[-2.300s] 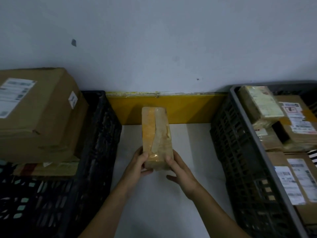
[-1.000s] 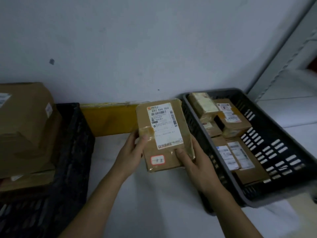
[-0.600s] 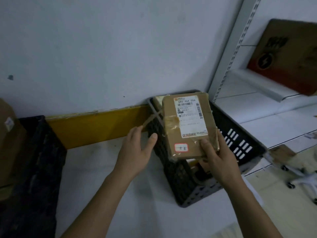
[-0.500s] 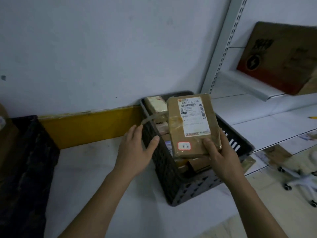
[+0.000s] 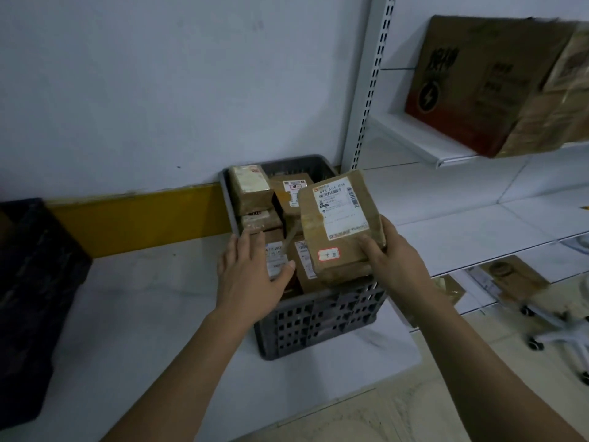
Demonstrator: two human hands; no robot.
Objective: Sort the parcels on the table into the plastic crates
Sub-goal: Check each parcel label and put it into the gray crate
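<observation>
The right hand (image 5: 393,266) grips the brown taped cardboard parcel (image 5: 339,224) above the grey plastic crate (image 5: 318,323) at 1 o'clock, the left hand (image 5: 251,275) hovers open; it should be lowered flat onto the stacked parcels.

Parcels (image 5: 251,189) lie in the crate (image 5: 318,323) on the table (image 5: 143,330), shelves (image 5: 478,231) right.

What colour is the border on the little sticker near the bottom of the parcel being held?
Red, around a white sticker on the brown parcel, seen in the head view.
</observation>
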